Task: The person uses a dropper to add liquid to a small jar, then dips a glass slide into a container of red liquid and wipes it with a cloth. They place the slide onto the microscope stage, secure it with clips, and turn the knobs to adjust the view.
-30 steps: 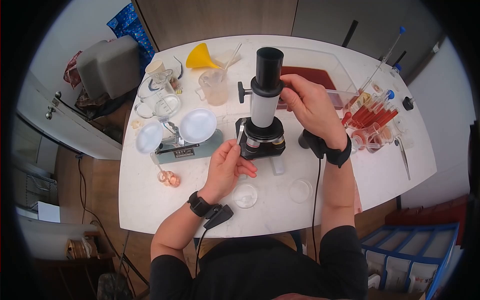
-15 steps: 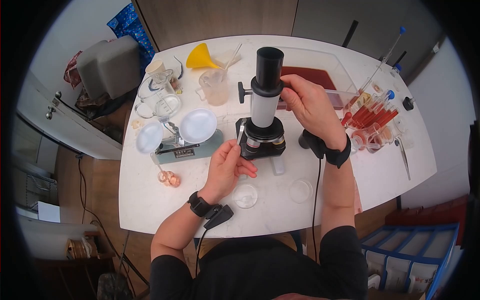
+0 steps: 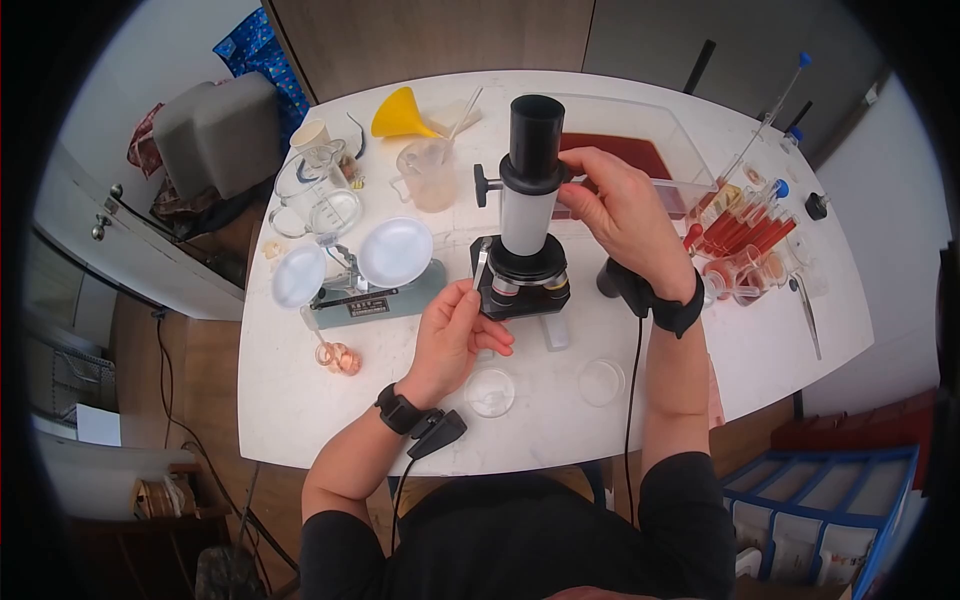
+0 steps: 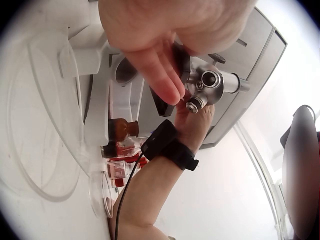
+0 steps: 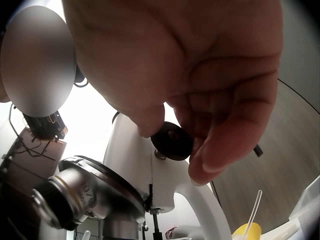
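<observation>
A microscope point(image 3: 527, 220) with a black eyepiece tube and white body stands in the middle of the table. My right hand point(image 3: 625, 215) is at its right side, pinching the black focus knob point(image 5: 172, 141) between thumb and fingers. At the front left corner of the black stage point(image 3: 497, 302), my left hand point(image 3: 455, 335) grips the edge with thumb and forefinger, beside the silver stage clip point(image 3: 483, 258). Its other fingers point(image 4: 160, 75) reach loosely toward the front. Objective lenses point(image 4: 196, 104) show beyond them in the left wrist view.
Two petri dishes point(image 3: 491, 392) point(image 3: 601, 382) lie in front of the microscope. A balance point(image 3: 375, 300) with white pans stands left, near a yellow funnel point(image 3: 402, 112) and pitcher point(image 3: 428, 175). Red-filled test tubes point(image 3: 745, 232), tweezers point(image 3: 806, 315) and a clear bin point(image 3: 690, 150) are right.
My right thumb and fingers have shifted very slightly leftward at the knob. The left hand stays in place at the stage.
</observation>
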Demonstrator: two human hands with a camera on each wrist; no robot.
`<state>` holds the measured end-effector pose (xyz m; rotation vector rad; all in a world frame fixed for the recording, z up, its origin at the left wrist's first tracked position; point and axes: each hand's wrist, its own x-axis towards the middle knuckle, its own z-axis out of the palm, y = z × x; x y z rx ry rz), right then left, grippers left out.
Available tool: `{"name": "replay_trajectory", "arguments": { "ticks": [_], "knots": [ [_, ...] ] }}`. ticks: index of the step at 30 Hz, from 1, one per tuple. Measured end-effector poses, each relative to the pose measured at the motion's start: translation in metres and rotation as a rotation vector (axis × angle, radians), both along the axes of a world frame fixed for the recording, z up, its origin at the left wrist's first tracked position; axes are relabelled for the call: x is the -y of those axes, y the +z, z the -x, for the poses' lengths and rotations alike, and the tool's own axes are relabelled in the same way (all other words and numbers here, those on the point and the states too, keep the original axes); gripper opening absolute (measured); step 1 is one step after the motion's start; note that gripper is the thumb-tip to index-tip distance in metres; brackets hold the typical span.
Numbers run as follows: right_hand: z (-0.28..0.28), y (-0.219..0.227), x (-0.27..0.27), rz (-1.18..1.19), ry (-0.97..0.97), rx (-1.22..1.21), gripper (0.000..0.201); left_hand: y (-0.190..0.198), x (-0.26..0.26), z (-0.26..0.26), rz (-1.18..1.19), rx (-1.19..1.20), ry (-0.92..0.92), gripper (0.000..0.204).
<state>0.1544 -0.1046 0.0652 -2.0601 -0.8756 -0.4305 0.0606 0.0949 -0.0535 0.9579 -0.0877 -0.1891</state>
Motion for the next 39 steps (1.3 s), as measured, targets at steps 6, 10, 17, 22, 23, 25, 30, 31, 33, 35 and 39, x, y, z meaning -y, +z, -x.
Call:
{"name": "replay_trajectory", "arguments": {
  "ticks": [6,10,17,22,23,25,30,31,33,35,39],
  "knots": [
    [-0.0004,-0.0010,0.0005,-0.026,0.030,-0.042,0.031,-0.0023,-0.0016,-0.0003,0.026,0.007,-0.021,0.024],
    [0.0003,-0.0004,0.0012,-0.050,0.066,-0.037,0.033,-0.0039,-0.0028,-0.0007,0.025,0.010,-0.032,0.025],
    [0.0025,0.0032,0.0033,-0.025,0.078,0.000,0.033,0.0036,0.0016,0.0012,-0.019,-0.009,0.013,0.023],
    [0.0008,0.0047,0.0087,-0.092,0.101,-0.052,0.029,0.0012,-0.0002,0.0010,0.004,-0.006,-0.002,0.023],
    [0.0019,0.0061,0.0080,-0.136,0.096,-0.100,0.028,0.0030,0.0013,0.0014,-0.008,-0.016,0.017,0.023],
    [0.0019,0.0061,0.0062,-0.160,0.080,-0.145,0.027,0.0032,0.0014,0.0016,-0.012,-0.017,0.020,0.023],
    [-0.0031,-0.0007,0.0020,0.010,0.010,-0.108,0.026,-0.0006,-0.0010,0.0006,-0.025,-0.012,0.016,0.024],
    [-0.0023,0.0002,0.0012,-0.002,0.017,-0.117,0.025,0.0000,-0.0004,0.0005,-0.025,-0.005,0.016,0.024],
    [0.0008,0.0030,0.0006,-0.022,0.030,-0.135,0.025,0.0002,0.0002,0.0002,-0.023,0.003,0.015,0.025],
    [0.0016,0.0034,0.0007,-0.040,0.044,-0.142,0.024,0.0001,-0.0001,0.0002,-0.020,0.004,0.011,0.026],
    [0.0016,0.0028,0.0011,-0.052,0.051,-0.139,0.024,-0.0027,-0.0010,-0.0004,-0.015,0.006,-0.002,0.026]
  ]
}}
